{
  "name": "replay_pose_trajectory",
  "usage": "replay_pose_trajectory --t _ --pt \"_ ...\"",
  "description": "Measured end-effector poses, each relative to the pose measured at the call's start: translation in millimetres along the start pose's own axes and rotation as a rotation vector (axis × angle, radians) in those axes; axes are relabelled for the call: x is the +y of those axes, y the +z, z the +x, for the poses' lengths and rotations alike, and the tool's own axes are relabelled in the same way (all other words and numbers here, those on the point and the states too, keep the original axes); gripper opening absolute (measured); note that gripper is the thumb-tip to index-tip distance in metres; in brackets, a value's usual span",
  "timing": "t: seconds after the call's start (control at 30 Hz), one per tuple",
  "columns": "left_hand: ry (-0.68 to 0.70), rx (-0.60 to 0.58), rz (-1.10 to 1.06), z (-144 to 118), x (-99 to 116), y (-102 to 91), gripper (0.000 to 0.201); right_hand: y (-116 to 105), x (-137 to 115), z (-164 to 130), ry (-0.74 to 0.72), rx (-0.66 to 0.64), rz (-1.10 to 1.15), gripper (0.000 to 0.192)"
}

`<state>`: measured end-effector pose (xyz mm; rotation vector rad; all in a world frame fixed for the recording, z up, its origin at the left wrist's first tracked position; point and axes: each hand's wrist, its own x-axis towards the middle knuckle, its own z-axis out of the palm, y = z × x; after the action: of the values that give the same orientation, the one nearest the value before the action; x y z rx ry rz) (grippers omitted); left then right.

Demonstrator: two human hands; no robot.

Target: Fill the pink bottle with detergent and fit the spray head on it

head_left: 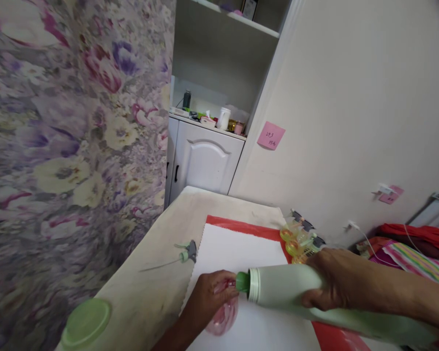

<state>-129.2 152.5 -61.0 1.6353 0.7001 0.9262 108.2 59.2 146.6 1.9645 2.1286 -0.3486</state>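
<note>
This looks like a room in a home, though which room is hard to say. A big flower print (76, 126), either curtain or wallpaper, fills the left side. Beyond it stands a white built-in cupboard (206, 158) with a panelled door and dark handles, and open shelves above. On its ledge sit everyday household bits: a tissue box (207, 122), a white jug (224, 118) and a dark bottle (186, 99). The plain pale wall (351, 87) carries a handwritten pink note (271, 135) and a plug (384, 189). At right, red cloth (420, 235) and striped cloth (418, 262) lie heaped together.
</note>
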Motion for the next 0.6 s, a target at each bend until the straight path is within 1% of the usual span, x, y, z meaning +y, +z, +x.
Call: replay_pose_trajectory --t 0.23,0.37,0.6 --pt "-0.008 0.01 0.018 -0.8 -0.1 0.4 0.017 -2.5 -3.8 -0.3 -0.009 -0.021 0.025 0.039" --pt "0.006 0.008 0.02 -0.5 1.6 -0.4 0.017 -1.0 -1.5 -0.3 -0.015 0.005 0.01 0.036" --pt "-0.005 0.0 0.008 -0.7 1.3 0.2 0.02 -0.8 -0.5 -1.0 -0.027 0.002 0.008 0.038"
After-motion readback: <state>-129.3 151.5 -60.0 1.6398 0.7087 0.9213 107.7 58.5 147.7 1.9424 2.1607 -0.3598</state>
